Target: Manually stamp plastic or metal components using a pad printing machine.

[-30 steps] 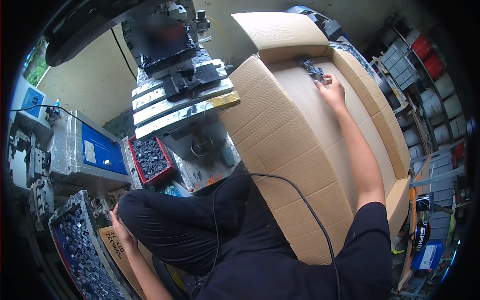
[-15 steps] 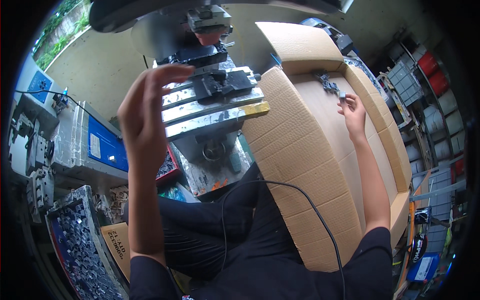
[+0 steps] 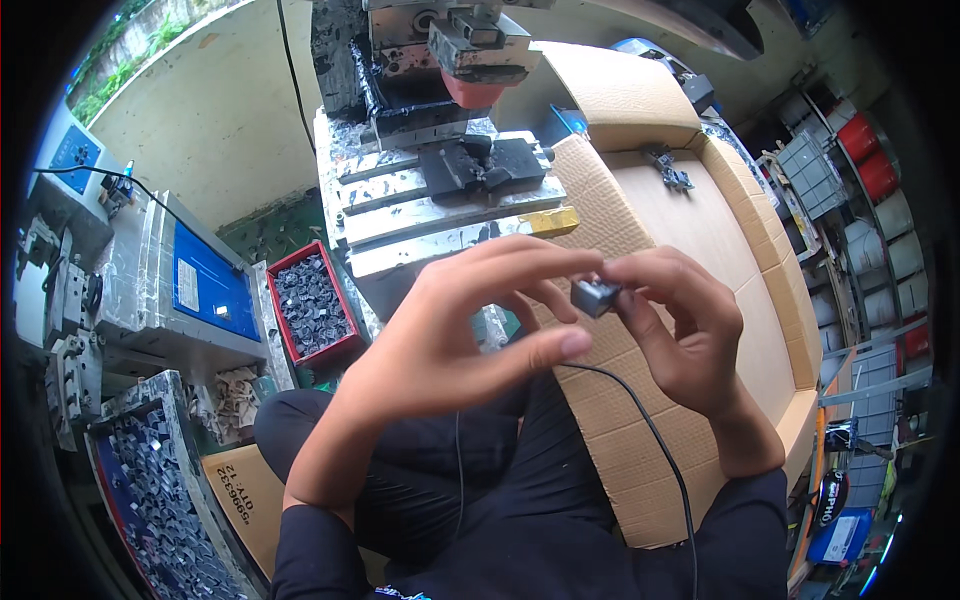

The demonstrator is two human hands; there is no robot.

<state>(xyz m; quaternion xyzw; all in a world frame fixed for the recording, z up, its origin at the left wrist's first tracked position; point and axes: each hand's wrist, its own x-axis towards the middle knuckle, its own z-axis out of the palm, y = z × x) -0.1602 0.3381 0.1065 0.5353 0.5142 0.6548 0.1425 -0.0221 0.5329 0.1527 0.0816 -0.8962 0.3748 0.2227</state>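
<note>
A small grey block-shaped metal part [image 3: 590, 297] is pinched between the thumb and fingers of my right hand [image 3: 695, 325], in front of my body. My left hand [image 3: 440, 325] is beside it, thumb and fingers spread apart in a wide curve. The left fingertips come close to the part and to the right fingertips; whether they touch cannot be made out. Beyond the hands is a machine with a black clamping fixture [image 3: 450, 172] on its grooved table [image 3: 400, 215]. A red piece [image 3: 472, 92] sits under the machine's head.
An open cardboard box [image 3: 620, 400] stands at my right, with several dark parts [image 3: 668, 170] lying inside. Left of the machine is a red bin [image 3: 338, 352] full of small grey parts. Another tray [image 3: 180, 425] of such parts is lower left. A black cable [image 3: 640, 420] crosses my lap.
My right hand has come back from inside the cardboard box, bringing the small metal part. My left hand has moved down and right from near the machine toward it. The view has shifted slightly.
</note>
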